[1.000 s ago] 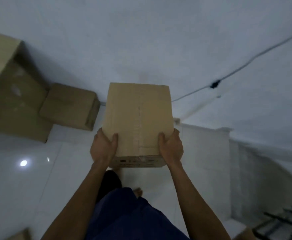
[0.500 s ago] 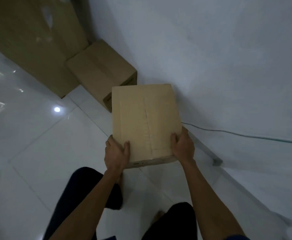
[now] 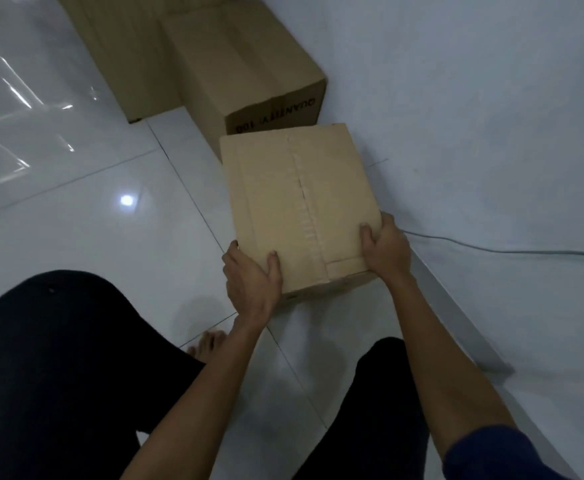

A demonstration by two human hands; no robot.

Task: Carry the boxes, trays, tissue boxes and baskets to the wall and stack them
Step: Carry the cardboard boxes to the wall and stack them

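Observation:
A taped cardboard box (image 3: 297, 202) is held low over the white tiled floor, close to the wall (image 3: 474, 98). My left hand (image 3: 252, 282) grips its near left corner and my right hand (image 3: 385, 249) grips its near right corner. Just beyond it a second cardboard box (image 3: 249, 67) with printed lettering on its side stands on the floor against the wall. Behind and left of that one rises a larger cardboard box (image 3: 124, 46). Whether the held box touches the floor cannot be told.
A thin cable (image 3: 508, 251) runs along the foot of the wall on the right. My knees in dark trousers and a bare foot (image 3: 210, 344) are below the box. Glossy floor tiles (image 3: 75, 220) spread to the left.
The box has come lower and nearer to the lettered box by the wall. My view has dropped as my knees bend. Both hands keep the same grip.

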